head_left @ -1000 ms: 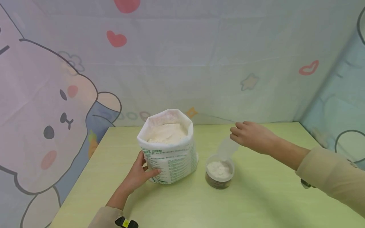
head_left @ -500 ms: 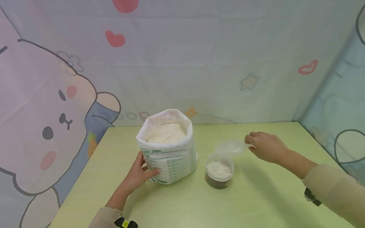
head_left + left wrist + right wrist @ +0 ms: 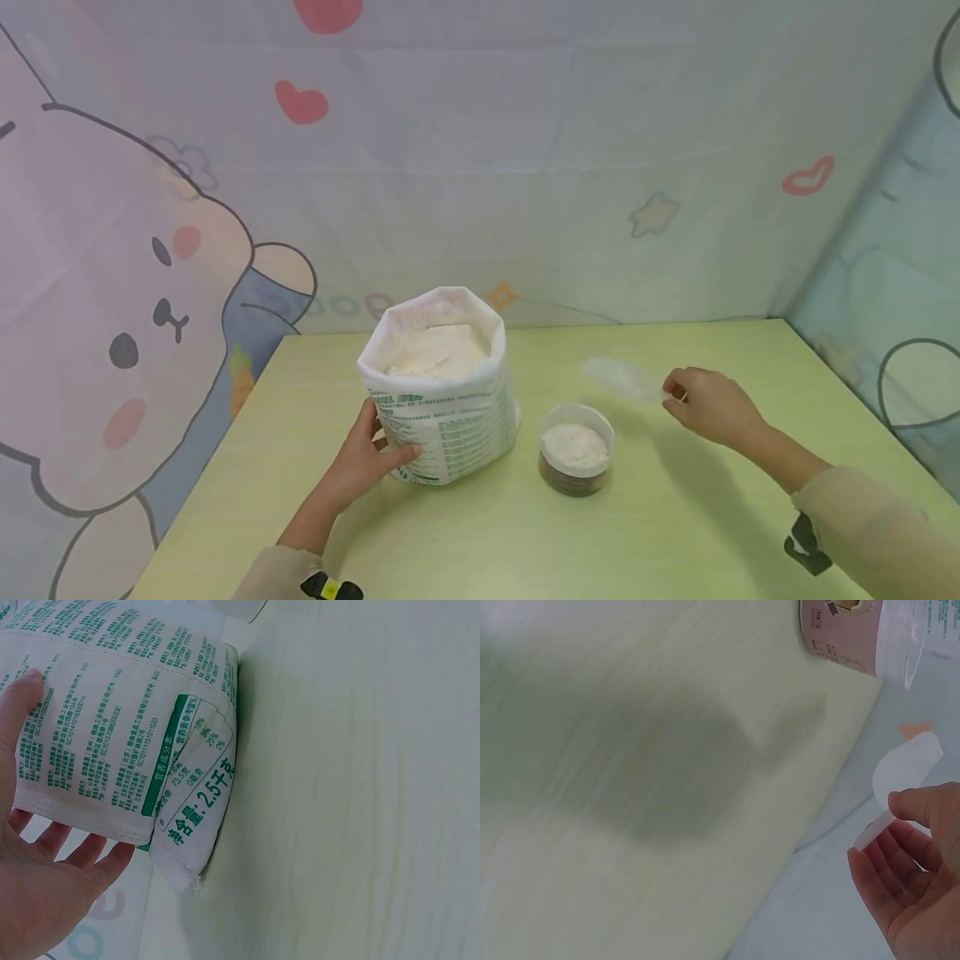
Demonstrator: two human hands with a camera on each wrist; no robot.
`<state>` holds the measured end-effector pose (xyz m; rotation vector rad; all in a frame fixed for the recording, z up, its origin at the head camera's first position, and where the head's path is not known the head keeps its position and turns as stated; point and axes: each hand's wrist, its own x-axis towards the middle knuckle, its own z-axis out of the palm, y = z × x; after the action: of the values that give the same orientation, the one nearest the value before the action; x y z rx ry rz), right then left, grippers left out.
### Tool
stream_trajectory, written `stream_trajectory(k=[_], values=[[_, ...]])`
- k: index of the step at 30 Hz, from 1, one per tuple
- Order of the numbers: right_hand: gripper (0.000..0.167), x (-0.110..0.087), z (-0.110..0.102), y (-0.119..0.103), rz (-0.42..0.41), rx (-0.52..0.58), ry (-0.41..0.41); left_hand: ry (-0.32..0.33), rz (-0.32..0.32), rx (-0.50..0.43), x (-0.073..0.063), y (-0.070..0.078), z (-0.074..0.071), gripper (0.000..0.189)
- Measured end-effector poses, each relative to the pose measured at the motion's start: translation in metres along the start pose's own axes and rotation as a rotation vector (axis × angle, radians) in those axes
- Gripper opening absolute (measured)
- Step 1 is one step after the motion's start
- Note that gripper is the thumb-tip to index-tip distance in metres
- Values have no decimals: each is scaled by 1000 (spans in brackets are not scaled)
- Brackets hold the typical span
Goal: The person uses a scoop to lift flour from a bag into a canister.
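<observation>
A white bag of flour [image 3: 457,425] with green print stands open on the table, its top folded back and pale powder inside. My left hand [image 3: 356,467] grips its left side, thumb on the front and fingers round the edge, as the left wrist view also shows. To the right of the bag sits a small clear plastic jar [image 3: 573,485], a pinkish-brown label round its lower part and white powder inside. My right hand [image 3: 712,408] pinches the handle of a translucent white scoop [image 3: 621,377] between thumb and fingers, above the table, behind and right of the jar.
The pale green-yellow table [image 3: 480,550] ends at a cartoon-print cloth [image 3: 480,167] hanging behind it. Another printed cloth [image 3: 900,292] hangs along the right side.
My right hand has moved right and down with the scoop, from over the jar to beside it. The scoop has swung from tipped down to nearly level. Left hand and bag stay put.
</observation>
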<state>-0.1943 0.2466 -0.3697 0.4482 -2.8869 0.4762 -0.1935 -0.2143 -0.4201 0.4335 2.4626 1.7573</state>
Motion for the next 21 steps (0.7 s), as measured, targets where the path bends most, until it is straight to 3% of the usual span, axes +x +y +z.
stream_trajectory(k=[21], values=[[18,-28,36,46,214,8,28,-3,9,6,0,-1,0,78]])
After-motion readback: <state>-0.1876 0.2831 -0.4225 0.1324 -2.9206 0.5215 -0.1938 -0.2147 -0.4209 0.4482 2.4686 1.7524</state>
